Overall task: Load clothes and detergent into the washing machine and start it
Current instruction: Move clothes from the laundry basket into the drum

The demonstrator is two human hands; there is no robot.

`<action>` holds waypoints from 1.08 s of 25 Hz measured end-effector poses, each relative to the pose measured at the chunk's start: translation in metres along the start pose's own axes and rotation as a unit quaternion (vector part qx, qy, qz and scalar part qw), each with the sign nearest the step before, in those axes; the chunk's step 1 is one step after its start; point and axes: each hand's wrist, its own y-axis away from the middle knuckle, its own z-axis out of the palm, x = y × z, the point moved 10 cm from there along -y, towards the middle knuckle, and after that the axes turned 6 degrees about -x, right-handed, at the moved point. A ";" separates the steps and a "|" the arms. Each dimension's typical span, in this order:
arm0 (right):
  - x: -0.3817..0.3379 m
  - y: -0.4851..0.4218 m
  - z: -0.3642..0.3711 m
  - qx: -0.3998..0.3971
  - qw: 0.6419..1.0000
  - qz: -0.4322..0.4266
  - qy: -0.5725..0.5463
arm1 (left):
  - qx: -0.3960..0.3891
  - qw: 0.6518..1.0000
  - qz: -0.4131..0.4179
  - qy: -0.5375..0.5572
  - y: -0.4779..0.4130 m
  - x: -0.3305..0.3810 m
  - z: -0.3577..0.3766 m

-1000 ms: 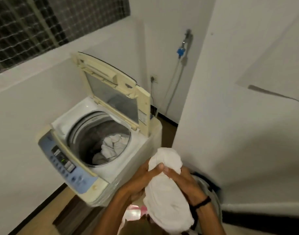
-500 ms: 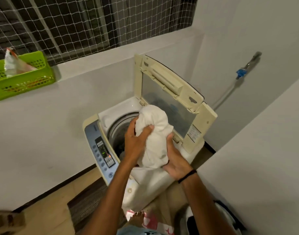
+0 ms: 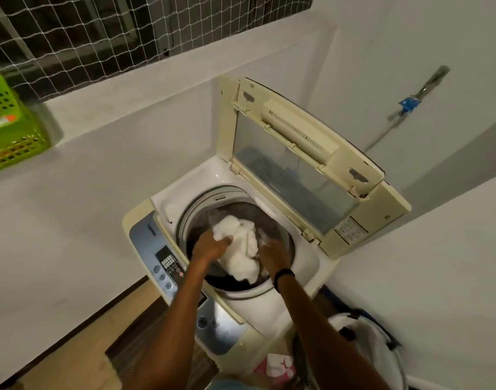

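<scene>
Head view, looking down into a top-loading washing machine (image 3: 269, 299) with lid (image 3: 305, 161) propped upright at the back. Both arms reaching into the drum (image 3: 201, 218). Left hand (image 3: 210, 246) curled tight around the upper edge of a white cloth (image 3: 241, 254), fingers pinching a fold. Right hand (image 3: 273, 254) against the cloth's right side, fingers bent toward the fabric; hard to tell whether gripping or only pressing, with the fingertips blurred. Black band (image 3: 283, 275) around the right wrist. Cloth bunched between the two hands, inside the drum opening, lower end draped near the front rim. More pale fabric dimly visible deeper in the drum, just beside the right hand. Blue control panel (image 3: 162, 260) with buttons along the machine's left edge, partly crossed by the left forearm. Green basket (image 3: 13, 128) on the wall ledge at far left. White laundry bag (image 3: 376, 347) on the floor at lower right, beside the machine. Blue tap fitting (image 3: 408, 104) on the wall behind.
</scene>
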 end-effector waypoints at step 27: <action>0.609 0.170 -0.041 0.063 0.820 0.355 -0.445 | -0.184 0.864 -0.055 -0.465 0.134 -0.178 0.457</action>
